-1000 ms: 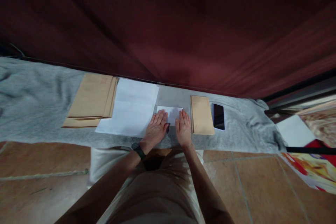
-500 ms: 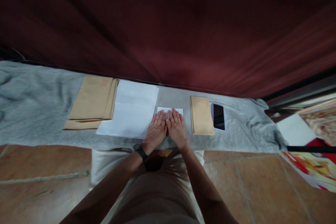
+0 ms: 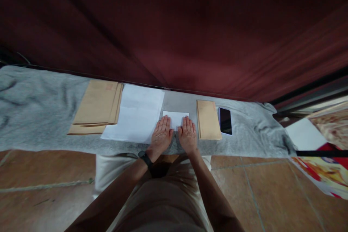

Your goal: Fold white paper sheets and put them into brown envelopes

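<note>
A small folded white paper [image 3: 176, 116] lies on the grey cloth right in front of me, partly covered by my hands. My left hand [image 3: 162, 133] rests flat on its left side, fingers stretched out, with a dark watch on the wrist. On the paper's right side my right hand [image 3: 187, 134] lies flat too, its fingers straight. A strip of the paper shows between the two hands. Just left are large white sheets [image 3: 138, 112], their lower right edge close to my left hand. To the right of my right hand sits a small stack of brown envelopes [image 3: 208, 119].
Larger brown envelopes [image 3: 98, 103] overlap the white sheets on the left. A phone [image 3: 225, 120] lies beside the small envelopes. Grey cloth [image 3: 252, 127] covers the narrow table, with a dark red curtain [image 3: 174, 43] behind it. A printed bag or box [image 3: 328, 166] is at the right.
My right hand has slid right, away from my left hand, uncovering the middle of the folded paper. My left hand stays nearly in place.
</note>
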`<state>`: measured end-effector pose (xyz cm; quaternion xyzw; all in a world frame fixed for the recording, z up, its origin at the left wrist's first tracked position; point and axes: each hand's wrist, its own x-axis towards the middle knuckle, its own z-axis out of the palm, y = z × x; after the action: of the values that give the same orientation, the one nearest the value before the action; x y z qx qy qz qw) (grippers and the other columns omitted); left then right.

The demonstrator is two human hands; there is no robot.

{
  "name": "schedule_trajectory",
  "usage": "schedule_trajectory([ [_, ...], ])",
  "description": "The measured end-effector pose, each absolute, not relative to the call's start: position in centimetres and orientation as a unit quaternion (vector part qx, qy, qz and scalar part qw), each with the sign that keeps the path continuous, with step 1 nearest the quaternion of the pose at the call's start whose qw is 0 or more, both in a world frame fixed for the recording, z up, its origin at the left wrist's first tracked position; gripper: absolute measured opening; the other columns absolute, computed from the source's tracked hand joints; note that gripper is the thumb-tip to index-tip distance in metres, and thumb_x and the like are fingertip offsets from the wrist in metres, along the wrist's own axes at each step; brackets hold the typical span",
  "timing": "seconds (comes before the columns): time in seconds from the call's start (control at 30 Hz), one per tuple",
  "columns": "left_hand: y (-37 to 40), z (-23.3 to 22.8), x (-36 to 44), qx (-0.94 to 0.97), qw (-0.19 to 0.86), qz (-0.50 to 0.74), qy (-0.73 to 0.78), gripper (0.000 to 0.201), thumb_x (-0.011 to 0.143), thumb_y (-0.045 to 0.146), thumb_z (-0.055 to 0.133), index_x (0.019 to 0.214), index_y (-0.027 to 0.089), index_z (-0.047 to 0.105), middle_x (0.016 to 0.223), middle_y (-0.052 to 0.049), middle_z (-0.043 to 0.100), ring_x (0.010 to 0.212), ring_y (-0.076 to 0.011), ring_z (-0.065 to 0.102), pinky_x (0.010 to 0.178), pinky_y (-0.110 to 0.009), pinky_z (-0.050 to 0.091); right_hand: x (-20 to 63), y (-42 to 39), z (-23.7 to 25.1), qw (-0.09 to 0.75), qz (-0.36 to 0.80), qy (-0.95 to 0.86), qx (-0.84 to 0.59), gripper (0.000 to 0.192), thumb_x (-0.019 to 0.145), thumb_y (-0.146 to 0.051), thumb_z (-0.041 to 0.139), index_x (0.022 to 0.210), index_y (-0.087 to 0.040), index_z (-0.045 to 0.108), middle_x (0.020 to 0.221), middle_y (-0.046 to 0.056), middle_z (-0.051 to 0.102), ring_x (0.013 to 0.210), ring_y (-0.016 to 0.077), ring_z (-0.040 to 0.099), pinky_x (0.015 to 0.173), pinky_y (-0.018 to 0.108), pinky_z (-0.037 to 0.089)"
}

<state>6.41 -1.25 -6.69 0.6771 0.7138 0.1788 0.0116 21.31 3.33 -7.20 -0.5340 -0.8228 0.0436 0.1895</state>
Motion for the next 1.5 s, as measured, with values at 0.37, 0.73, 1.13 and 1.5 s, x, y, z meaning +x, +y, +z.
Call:
schedule_trajectory([
  [0.37, -1.2, -7.2, 6.4, 0.673, 0.019, 0.202, 0.712, 0.061, 0.102, 0.031, 0.035, 0.157, 0.005, 0.03, 0.163, -0.02, 0.033, 0.154, -0.0274, 0.025, 0.125, -0.049, 0.026, 22.1, 1.8, -7.9, 0.2, 0.02, -0.801, -0.564, 0.063, 0.108, -0.041, 0.032, 0.159, -0.004, 0.028, 0.16, 0.023, 0.037, 0.15, 0.032, 0.033, 0.119, 0.051, 0.031],
  [0.73, -1.5, -6.4, 6.6, 0.659, 0.035, 0.199, 0.724, 0.06, 0.102, 0.032, 0.036, 0.153, 0.0, 0.036, 0.162, -0.023, 0.034, 0.153, -0.03, 0.028, 0.125, -0.049, 0.026, 22.7, 0.7, -8.0, 0.198, 0.003, -0.794, -0.574, 0.065, 0.108, -0.042, 0.034, 0.157, 0.0, 0.03, 0.161, 0.025, 0.035, 0.15, 0.034, 0.033, 0.118, 0.051, 0.033],
  [1.13, -3.6, -6.4, 7.8, 0.659, 0.067, 0.219, 0.716, 0.059, 0.1, 0.03, 0.041, 0.152, 0.002, 0.039, 0.161, -0.023, 0.035, 0.153, -0.0317, 0.028, 0.123, -0.052, 0.029, 22.8, 0.7, -8.1, 0.224, 0.01, -0.794, -0.565, 0.067, 0.107, -0.043, 0.034, 0.159, -0.002, 0.025, 0.16, 0.026, 0.036, 0.149, 0.0351, 0.034, 0.117, 0.054, 0.033],
  [1.5, -1.5, -8.3, 5.9, 0.602, 0.137, 0.349, 0.705, 0.046, 0.095, 0.017, 0.044, 0.14, 0.013, 0.054, 0.16, -0.017, 0.04, 0.148, -0.03, 0.039, 0.12, -0.05, 0.039, 22.5, 1.1, -7.1, 0.227, 0.042, -0.802, -0.552, 0.06, 0.108, -0.036, 0.035, 0.158, -0.005, 0.03, 0.163, 0.021, 0.032, 0.153, 0.0311, 0.028, 0.121, 0.052, 0.03],
])
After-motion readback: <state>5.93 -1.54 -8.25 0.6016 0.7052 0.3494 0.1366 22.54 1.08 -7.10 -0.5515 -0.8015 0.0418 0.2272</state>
